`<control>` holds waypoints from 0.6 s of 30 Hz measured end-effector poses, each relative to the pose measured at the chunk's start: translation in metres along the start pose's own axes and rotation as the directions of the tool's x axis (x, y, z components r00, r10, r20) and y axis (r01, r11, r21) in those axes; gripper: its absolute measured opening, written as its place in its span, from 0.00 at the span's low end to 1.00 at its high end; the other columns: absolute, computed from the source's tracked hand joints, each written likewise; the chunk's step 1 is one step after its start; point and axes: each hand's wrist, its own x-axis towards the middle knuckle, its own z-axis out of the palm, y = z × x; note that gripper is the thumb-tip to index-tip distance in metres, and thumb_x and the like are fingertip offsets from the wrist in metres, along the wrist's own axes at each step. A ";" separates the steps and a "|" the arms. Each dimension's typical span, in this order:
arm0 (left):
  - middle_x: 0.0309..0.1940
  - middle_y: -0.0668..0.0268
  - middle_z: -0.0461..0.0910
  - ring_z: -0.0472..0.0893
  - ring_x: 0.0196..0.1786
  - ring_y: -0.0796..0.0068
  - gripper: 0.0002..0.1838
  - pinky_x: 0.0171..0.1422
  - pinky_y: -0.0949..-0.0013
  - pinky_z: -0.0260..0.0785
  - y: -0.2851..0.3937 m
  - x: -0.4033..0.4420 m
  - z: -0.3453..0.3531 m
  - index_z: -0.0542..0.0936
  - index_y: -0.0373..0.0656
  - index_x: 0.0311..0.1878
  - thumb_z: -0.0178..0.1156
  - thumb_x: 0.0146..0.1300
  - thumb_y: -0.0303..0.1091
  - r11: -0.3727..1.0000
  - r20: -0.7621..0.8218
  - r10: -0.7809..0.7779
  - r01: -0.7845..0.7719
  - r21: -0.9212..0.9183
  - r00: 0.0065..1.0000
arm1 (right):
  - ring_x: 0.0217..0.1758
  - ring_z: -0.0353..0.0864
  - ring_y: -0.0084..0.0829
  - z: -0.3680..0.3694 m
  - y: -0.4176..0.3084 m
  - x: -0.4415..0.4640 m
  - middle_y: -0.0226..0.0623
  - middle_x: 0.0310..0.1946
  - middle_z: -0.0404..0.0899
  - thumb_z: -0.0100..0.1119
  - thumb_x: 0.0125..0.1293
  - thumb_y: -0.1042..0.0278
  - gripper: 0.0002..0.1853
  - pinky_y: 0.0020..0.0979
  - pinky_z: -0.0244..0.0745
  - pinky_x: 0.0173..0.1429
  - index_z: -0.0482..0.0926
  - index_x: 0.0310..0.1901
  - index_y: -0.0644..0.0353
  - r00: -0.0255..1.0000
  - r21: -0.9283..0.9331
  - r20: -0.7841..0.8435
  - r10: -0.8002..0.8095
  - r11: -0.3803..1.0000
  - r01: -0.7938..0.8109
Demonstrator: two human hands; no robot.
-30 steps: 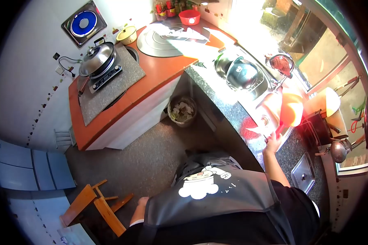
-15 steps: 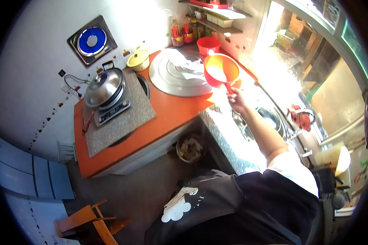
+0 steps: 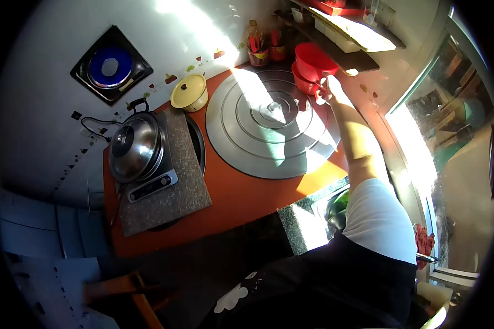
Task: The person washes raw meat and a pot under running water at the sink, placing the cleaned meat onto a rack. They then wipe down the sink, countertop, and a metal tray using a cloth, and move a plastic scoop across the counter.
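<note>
At the far corner of the orange counter, my right hand (image 3: 329,89) is closed around the handle of a red plastic dipper (image 3: 314,60). The dipper is over a second red plastic vessel (image 3: 301,80), overlapping it. Whether the two touch or nest fully I cannot tell. Just left of them lies a large round metal lid (image 3: 241,140) with ring ridges and a central knob, crossed by bright sunlight. My left hand is out of view.
A lidded yellow pot (image 3: 189,94) and a covered wok (image 3: 132,151) on an induction cooker (image 3: 152,185) stand to the left. Bottles (image 3: 256,44) line the back wall under a shelf (image 3: 362,59). A sink (image 3: 335,205) lies beneath my arm, beside the window (image 3: 444,137).
My right hand has carried the red dipper from above the sink side to the back corner, over the other red vessel. My view has shifted closer to the counter.
</note>
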 end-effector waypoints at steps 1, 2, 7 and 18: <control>0.61 0.61 0.71 0.67 0.64 0.61 0.25 0.65 0.58 0.60 0.002 -0.001 -0.002 0.77 0.48 0.57 0.50 0.64 0.53 1.000 -0.007 -0.008 0.008 0.000 1.000 | 0.16 0.59 0.28 -0.006 0.003 0.017 0.41 0.26 0.74 0.55 0.63 0.51 0.17 0.32 0.62 0.19 0.66 0.26 0.54 0.999 -0.052 -0.043 0.010 0.999 -0.012; 0.61 0.61 0.70 0.67 0.64 0.61 0.25 0.65 0.57 0.60 0.006 -0.002 -0.005 0.77 0.48 0.57 0.50 0.64 0.53 1.000 -0.011 -0.020 0.021 0.009 1.000 | 0.26 0.70 0.33 -0.020 0.009 0.037 0.43 0.32 0.76 0.54 0.63 0.44 0.22 0.32 0.69 0.30 0.75 0.31 0.59 0.990 -0.207 -0.119 -0.070 0.977 0.044; 0.62 0.61 0.69 0.66 0.65 0.60 0.25 0.66 0.57 0.59 0.031 -0.001 -0.022 0.76 0.49 0.58 0.50 0.64 0.53 0.995 -0.035 -0.069 0.071 0.064 0.997 | 0.64 0.65 0.48 -0.063 0.048 0.068 0.48 0.62 0.67 0.47 0.63 0.30 0.41 0.51 0.59 0.66 0.65 0.66 0.56 0.907 0.094 -0.419 -0.048 0.991 0.096; 0.63 0.61 0.67 0.63 0.66 0.59 0.25 0.67 0.56 0.57 0.089 0.029 -0.045 0.75 0.50 0.59 0.50 0.63 0.53 0.991 -0.104 -0.042 0.055 0.125 0.994 | 0.48 0.76 0.42 -0.070 0.109 0.119 0.39 0.37 0.75 0.47 0.72 0.58 0.14 0.40 0.79 0.45 0.72 0.42 0.62 0.844 0.786 0.537 0.016 0.355 -0.507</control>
